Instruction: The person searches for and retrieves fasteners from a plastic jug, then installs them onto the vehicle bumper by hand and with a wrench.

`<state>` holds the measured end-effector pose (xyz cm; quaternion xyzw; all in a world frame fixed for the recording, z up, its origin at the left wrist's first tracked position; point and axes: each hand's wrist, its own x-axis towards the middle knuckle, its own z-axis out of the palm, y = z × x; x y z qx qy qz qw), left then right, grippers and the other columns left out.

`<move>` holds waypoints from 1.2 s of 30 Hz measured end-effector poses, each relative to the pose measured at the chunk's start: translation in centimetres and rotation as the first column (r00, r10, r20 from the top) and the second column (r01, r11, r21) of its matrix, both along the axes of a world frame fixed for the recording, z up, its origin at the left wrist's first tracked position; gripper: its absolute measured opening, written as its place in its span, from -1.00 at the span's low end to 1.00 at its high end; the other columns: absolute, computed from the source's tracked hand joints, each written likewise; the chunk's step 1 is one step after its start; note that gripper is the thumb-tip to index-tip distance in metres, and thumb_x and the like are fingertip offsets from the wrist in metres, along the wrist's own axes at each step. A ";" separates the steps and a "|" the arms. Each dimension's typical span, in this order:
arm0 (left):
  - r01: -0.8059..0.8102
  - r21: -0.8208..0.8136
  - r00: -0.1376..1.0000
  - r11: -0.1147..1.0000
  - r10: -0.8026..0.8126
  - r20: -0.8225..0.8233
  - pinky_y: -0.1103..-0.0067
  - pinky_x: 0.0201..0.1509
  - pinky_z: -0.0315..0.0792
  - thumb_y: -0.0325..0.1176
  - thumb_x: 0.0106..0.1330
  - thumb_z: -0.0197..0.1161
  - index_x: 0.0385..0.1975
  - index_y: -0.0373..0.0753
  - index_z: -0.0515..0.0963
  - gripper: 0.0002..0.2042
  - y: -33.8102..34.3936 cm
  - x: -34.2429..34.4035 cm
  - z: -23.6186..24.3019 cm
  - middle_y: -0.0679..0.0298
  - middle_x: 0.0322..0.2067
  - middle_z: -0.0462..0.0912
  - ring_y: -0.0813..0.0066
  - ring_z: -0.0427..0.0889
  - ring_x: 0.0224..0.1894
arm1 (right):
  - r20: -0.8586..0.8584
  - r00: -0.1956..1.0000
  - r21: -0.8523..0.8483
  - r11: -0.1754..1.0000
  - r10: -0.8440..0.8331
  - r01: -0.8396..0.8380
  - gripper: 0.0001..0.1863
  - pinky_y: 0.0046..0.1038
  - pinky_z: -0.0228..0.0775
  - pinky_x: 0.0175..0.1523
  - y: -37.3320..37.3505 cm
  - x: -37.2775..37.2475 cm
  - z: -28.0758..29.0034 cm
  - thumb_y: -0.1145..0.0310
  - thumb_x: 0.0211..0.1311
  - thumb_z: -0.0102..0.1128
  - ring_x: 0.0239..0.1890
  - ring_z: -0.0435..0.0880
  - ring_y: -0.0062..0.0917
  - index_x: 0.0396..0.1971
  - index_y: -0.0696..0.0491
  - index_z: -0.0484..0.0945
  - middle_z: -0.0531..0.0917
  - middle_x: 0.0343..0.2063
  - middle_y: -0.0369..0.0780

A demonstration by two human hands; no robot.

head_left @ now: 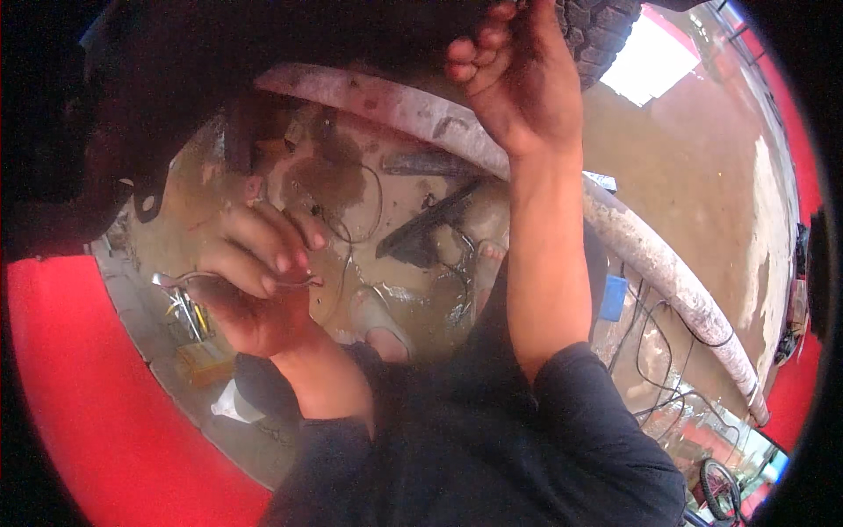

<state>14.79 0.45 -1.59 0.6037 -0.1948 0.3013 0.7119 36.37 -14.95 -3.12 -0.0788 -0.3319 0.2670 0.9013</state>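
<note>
My left hand (255, 263) is closed around a thin bent metal strip (200, 275); its pale flat end pokes out on the left, and its other end shows beyond my fingertips on the right. My right hand (527, 88) is raised to the dark underside of a vehicle (351, 35), beside a chunky-treaded tyre (600, 39). Its fingers are curled, with the tips partly lost in shadow and at the upper edge, so whatever they grip is hidden.
A long, worn pale bar (659, 255) crosses behind my right forearm. Below lie wet floor, a dark angled piece (426, 228), cables (654, 351), a blue box (614, 299) and tools (189, 316) at left. Red panels (79, 369) edge the left side.
</note>
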 end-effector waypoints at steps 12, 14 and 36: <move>-0.102 -0.022 0.995 0.995 0.102 0.001 0.39 -0.29 0.26 0.06 0.42 -0.18 -0.56 -0.13 0.35 -0.56 2.1 -1.1 -1.0 0.31 -0.50 0.28 0.44 0.25 -0.43 | -0.207 0.910 -0.284 0.912 -0.359 0.295 -0.79 -0.60 0.50 -0.47 -0.5 -1.3 1.3 0.17 0.27 0.14 -0.45 0.66 -0.52 -0.34 0.01 0.55 0.64 -0.48 -0.29; -0.053 0.009 0.999 0.999 0.053 -0.007 0.39 -0.28 0.27 0.05 0.43 -0.18 -0.56 -0.13 0.36 -0.57 2.3 -1.2 -1.0 0.30 -0.49 0.30 0.44 0.27 -0.43 | -0.081 0.864 -0.338 0.829 -0.496 0.445 -0.79 -0.55 0.50 -0.47 -0.5 -1.6 2.0 0.19 0.23 0.19 -0.48 0.65 -0.50 -0.32 0.02 0.53 0.63 -0.47 -0.27; -0.119 -0.035 0.992 0.992 0.117 -0.051 0.40 -0.28 0.27 0.04 0.42 -0.16 -0.55 -0.12 0.31 -0.60 1.1 -1.2 -1.8 0.31 -0.48 0.27 0.42 0.27 -0.43 | -0.002 0.909 -0.344 0.854 -0.416 0.390 -0.72 -0.30 0.58 -0.35 -2.2 -0.4 1.8 0.21 0.33 0.04 -0.44 0.69 -0.21 -0.24 0.16 0.41 0.64 -0.38 -0.01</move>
